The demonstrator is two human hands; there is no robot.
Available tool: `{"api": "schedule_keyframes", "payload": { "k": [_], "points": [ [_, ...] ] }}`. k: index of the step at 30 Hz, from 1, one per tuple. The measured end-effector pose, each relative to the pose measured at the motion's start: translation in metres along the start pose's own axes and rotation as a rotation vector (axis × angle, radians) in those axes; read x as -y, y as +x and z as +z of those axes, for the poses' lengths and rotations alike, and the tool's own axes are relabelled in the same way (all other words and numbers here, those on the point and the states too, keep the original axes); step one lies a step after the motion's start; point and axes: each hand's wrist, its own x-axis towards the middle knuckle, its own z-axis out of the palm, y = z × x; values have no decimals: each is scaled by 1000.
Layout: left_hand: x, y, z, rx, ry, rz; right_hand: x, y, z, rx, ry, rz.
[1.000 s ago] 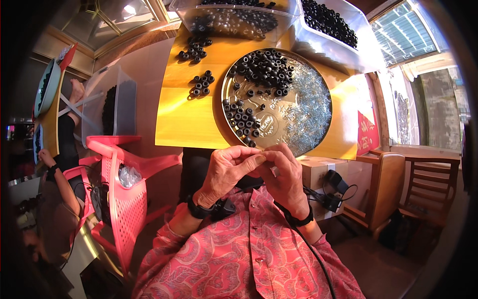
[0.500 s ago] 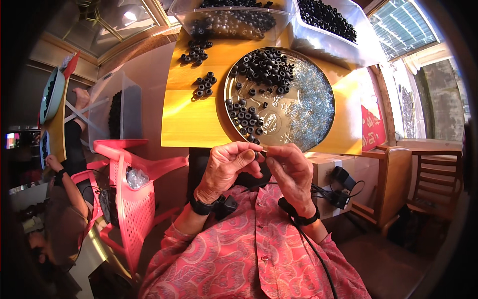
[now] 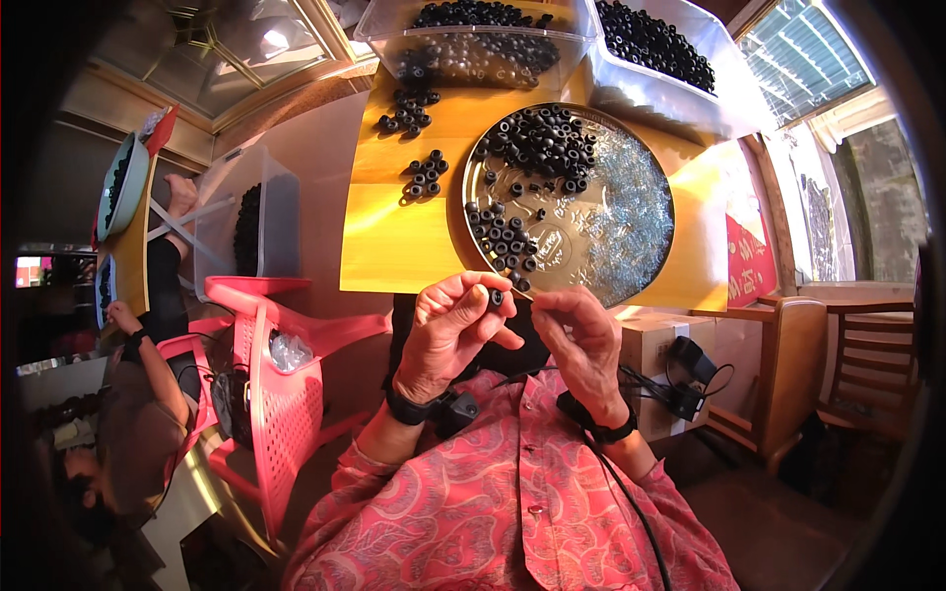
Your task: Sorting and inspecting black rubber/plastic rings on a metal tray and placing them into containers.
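My left hand (image 3: pixel 448 330) pinches a small black ring-shaped piece (image 3: pixel 495 298) between thumb and forefinger, its hole showing. Close beside it, my right hand (image 3: pixel 579 340) has its thumb and forefinger pressed together; whatever they hold is too small to make out. Both hands are just off the near edge of a round metal tray (image 3: pixel 473 241). Heaped in the tray's far part are many similar black pieces (image 3: pixel 542 143), and a smaller group (image 3: pixel 503 236) lies at its near left. Tiny clear-bluish bits (image 3: pixel 631 217) cover the tray's right side.
The tray stands on a yellow table (image 3: pixel 384 246), with two loose clusters of black pieces (image 3: pixel 426 175) left of it. Clear plastic bins (image 3: pixel 655 98) of black pieces stand behind. A pink chair (image 3: pixel 281 394) is at left, near another seated person (image 3: pixel 148 394); a cardboard box (image 3: pixel 645 345) sits at right.
My hands have drawn slightly apart, and the black piece in my left fingers now shows its open end. The whole view has shifted a little.
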Motion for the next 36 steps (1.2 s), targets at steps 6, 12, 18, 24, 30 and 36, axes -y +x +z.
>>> {"api": "schedule_keyframes", "payload": {
  "k": [6, 12, 18, 24, 30, 36],
  "points": [
    [-9, 5, -2, 56, -36, 28, 3, 3, 0, 16, -22, -58],
    [-16, 9, 12, -74, 291, 119, 15, 5, -1, 53, 14, -94],
    [-24, 10, 31, -117, 576, 145, 23, 12, 5, 79, 130, -101],
    [-25, 10, 40, -67, 704, 180, 23, 16, 2, 151, 212, -82],
    [-31, 9, 50, 56, 635, -154, 15, 11, -14, 217, 499, 74],
    [-40, 22, 45, 102, 574, -215, 15, 13, -23, 217, 226, -29]
  ]
}}
